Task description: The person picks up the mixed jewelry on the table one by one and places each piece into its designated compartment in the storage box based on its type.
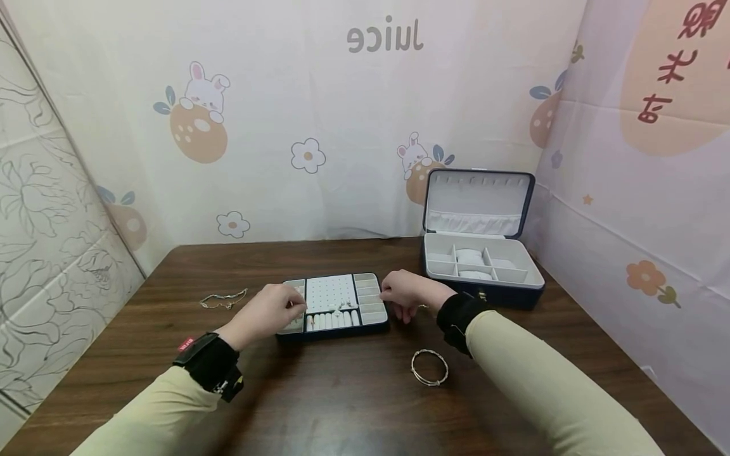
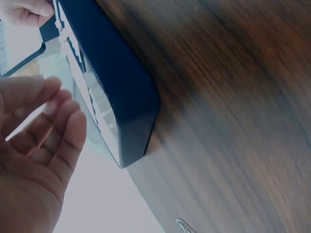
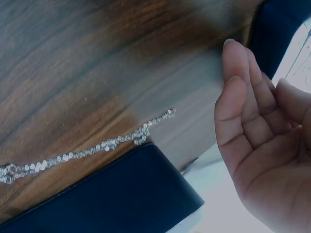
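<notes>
1. Head view: the navy-and-white jewellery tray (image 1: 327,292) lies between the fingers of your left hand (image 1: 268,311) and your right hand (image 1: 412,291), on a dark wooden table (image 1: 348,399).
2. Left wrist view: your left thumb and forefinger bend together at the tips, the other fingers loosely curved; whether they pinch anything, you cannot tell.
3. Right wrist view: your right fingers bend loosely at the tray's end, their hold, if any, impossible to tell; a glittering bracelet (image 3: 102,147) lies just beside them.
4. A round bangle (image 1: 430,384) rests nearer you than your right fingers; an open jewellery box (image 1: 513,294) stands right of them.
5. Left of your left fingers lies a thin chain (image 1: 219,296).
</notes>
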A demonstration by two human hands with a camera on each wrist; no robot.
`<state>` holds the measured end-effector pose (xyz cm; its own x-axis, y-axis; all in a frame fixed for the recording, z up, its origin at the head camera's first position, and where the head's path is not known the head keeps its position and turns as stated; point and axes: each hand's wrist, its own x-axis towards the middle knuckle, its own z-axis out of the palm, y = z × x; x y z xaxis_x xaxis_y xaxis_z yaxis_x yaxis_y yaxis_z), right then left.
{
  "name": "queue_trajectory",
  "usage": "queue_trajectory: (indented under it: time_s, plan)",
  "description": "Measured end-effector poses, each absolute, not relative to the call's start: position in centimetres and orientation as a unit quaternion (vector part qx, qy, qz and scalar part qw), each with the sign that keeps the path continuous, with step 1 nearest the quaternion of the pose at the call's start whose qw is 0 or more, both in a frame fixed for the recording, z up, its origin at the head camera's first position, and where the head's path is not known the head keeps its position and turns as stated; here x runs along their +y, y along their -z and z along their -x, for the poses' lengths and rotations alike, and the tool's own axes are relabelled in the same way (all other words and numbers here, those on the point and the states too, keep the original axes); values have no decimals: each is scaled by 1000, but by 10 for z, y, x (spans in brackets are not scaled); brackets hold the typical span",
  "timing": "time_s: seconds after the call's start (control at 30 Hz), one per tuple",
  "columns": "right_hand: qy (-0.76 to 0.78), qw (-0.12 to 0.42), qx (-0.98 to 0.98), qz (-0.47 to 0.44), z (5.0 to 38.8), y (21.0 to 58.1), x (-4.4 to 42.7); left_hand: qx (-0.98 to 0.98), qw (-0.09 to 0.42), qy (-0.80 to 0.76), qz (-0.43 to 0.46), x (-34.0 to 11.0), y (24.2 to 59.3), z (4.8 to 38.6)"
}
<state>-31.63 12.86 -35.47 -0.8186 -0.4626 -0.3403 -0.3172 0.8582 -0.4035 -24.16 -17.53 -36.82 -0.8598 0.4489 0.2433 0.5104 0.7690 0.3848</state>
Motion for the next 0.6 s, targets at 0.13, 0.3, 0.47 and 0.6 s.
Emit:
queue_trajectory:
  time_s: [0.13,0.3,0.47,0.6]
  plan:
    - [175,197,940,218,318,349,137,-946,75,233,211,-182,365,240]
    - [175,141,948,225,323,341,157,-959,65,238,138,-194,369,236]
    - [182,109,956,202,328,333,182,-964,46,247,85,-203,375,233]
    - [185,96,961,179,330,325,200,-964,18,258,65,-205,377,232]
